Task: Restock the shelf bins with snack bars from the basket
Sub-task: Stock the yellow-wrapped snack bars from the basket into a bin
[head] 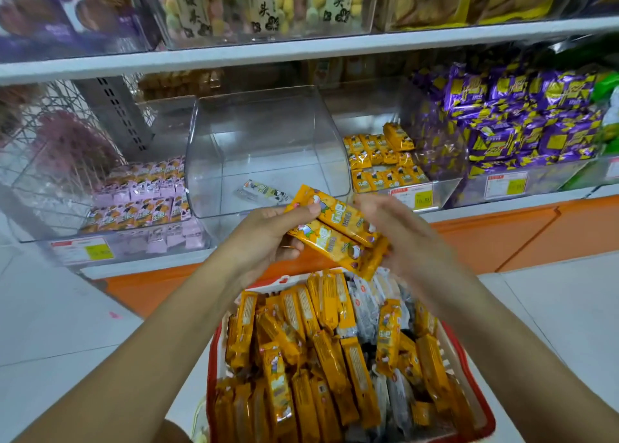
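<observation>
**Q:** Which step is this?

**A:** Probably gathering. The left hand [264, 238] has its grip clamped on a few orange snack bars [335, 228], held above the full red basket [213, 375]. The right hand [402, 231] meets their far end. It is blurred, so I cannot tell its grip.

**Q:** And next?

**A:** Likely a forward reach to drop them into the nearly empty clear bin [268, 141] at the shelf's front edge.

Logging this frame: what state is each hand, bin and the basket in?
Left hand, grips orange snack bars.
Right hand, blurred at the bars' end; hold unclear.
Middle clear bin, nearly empty, one pale bar inside.
Red basket, full of orange and white bars.
Pink-packet bin, partly filled.
Yellow-packet bin, partly filled.
</observation>
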Demonstrator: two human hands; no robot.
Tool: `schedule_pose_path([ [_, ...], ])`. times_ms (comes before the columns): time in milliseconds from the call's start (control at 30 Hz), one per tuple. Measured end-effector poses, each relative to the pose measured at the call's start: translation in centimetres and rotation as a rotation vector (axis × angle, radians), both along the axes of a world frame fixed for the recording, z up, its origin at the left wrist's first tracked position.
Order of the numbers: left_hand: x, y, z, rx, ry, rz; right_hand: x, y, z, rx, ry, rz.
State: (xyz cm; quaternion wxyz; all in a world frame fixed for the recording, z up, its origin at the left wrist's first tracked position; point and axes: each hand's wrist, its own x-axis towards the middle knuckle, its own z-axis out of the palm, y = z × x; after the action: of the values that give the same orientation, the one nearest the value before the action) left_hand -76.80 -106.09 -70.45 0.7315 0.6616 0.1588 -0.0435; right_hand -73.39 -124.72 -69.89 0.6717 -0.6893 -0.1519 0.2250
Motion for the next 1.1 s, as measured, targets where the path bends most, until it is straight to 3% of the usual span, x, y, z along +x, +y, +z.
schedule_pose_path([
  [133, 1.4, 0.7, 0.5, -0.054, -0.024, 0.096, 1.4, 1.4, -0.7, -0.524, -0.962, 0.028],
  [167, 1.7, 0.8, 0.6, -0.066, -0.027, 0.109, 1.9, 1.8, -1.0, -0.600, -1.108, 0.009],
  [233, 2.2, 0.8, 0.6, -0.083, -0.036, 0.131, 3.0, 2.5, -1.3, -0.637, -1.197, -0.019],
  [333, 3.3, 0.8, 0.3, 0.040, -0.085, 0.173, 5.0, 2.9, -1.2, -0.604, -1.135, -0.033],
  [467, 4.1, 2.4, -1.4, 0.641, -0.260, 0.278, 10.4, 2.7, -0.1, -0.639, -0.929, -0.227],
  [567, 3.6, 4.1, -2.5, 0.985, -0.264, 0.163, 16.7, 3.2, 0.3, -0.819, -0.766, -0.355],
  [800, 3.5, 5.3, -4.1, 1.126, -0.151, 0.030, 26.9, 8.5, -3.5, -1.148, -0.567, -0.393],
  [933, 3.5, 5.5, -4.4, 1.127, -0.167, 0.019, 28.5, 9.5, -5.8, -1.328, -0.618, -0.406],
  [1100, 3.4, 5.8, -4.8, 1.158, -0.195, 0.006, 28.8, 9.3, -6.3, -1.315, -0.663, -0.372],
])
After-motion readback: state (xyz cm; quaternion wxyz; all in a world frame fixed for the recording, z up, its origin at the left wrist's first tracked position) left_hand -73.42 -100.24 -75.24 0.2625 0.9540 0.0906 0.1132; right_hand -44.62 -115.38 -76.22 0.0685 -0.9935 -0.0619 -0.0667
